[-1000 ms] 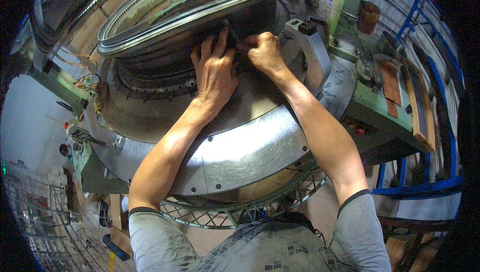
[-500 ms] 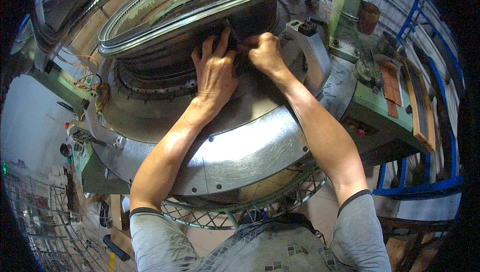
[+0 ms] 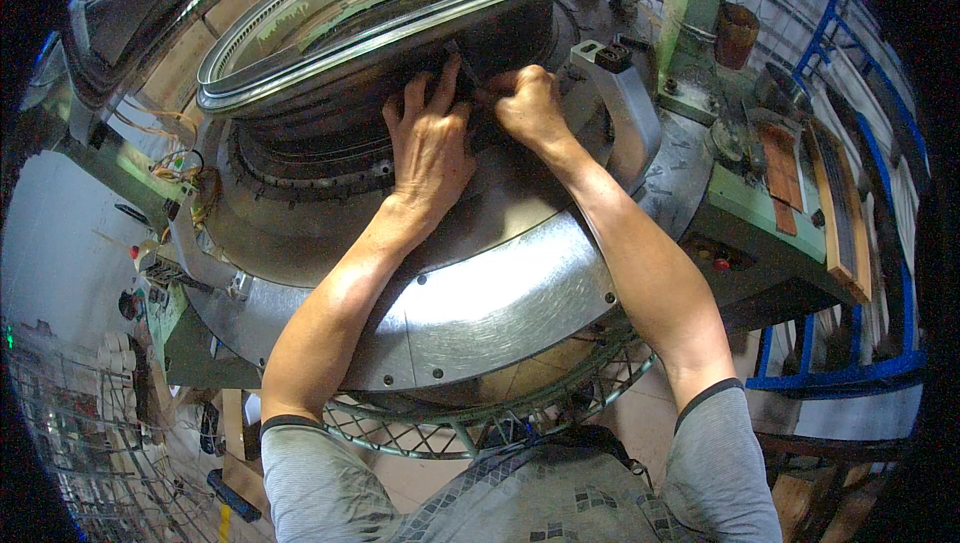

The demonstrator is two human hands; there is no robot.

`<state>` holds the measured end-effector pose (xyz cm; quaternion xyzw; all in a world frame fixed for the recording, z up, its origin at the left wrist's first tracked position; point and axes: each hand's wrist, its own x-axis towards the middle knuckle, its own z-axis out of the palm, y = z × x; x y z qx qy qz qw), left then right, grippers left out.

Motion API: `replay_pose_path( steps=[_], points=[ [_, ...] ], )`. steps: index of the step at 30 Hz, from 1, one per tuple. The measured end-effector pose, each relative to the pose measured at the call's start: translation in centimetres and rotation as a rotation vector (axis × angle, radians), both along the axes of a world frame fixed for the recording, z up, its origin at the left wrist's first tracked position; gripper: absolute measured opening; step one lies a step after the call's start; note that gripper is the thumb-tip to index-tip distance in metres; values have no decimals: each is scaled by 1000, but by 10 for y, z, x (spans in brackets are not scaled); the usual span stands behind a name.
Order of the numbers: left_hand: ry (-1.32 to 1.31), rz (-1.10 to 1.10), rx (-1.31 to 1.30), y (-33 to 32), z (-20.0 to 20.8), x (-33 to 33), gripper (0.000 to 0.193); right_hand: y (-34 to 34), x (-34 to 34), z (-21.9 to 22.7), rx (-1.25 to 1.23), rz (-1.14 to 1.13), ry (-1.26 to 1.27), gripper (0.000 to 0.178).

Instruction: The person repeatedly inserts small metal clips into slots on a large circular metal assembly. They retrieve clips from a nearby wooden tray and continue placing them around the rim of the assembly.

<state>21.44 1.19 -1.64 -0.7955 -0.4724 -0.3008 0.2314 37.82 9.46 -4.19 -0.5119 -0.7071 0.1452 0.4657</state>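
A large machine with an oval metal ring (image 3: 390, 25) stands in front of me. Beneath the ring runs a dark side wall (image 3: 300, 123). My left hand (image 3: 432, 138) rests against this wall with its fingers stretched and apart, pointing up toward the ring. Close on its right, my right hand (image 3: 530, 108) is closed in a fist. From the fist a thin tool with a narrow metal end (image 3: 464, 61) reaches up and left to the wall, beside my left fingertips. Its handle is hidden in the fist, and its exact kind cannot be made out.
A broad polished metal rim (image 3: 500, 308) curves under my forearms. A grey metal bracket (image 3: 625, 123) rises right of my right hand. Farther right are a green post (image 3: 700, 13), an orange-brown strip (image 3: 780, 168) and a blue rack (image 3: 850, 378). Loose wires (image 3: 180, 168) hang at the left.
Both hands keep nearly the same place against the dark wall. The thin tool's end and the right fist show only a very slight shift.
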Motion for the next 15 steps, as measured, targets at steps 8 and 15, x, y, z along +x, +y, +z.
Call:
replay_pose_path(
  steps=[8, 15],
  points=[
    [6, -1, 6, 0, 1, 0, 41, 2, 1, -3, 29, -9, -6, 17],
    [13, 3, -14, -3, 5, 2, 41, -5, -4, 7, 13, -64, -7, 18]
  ],
)
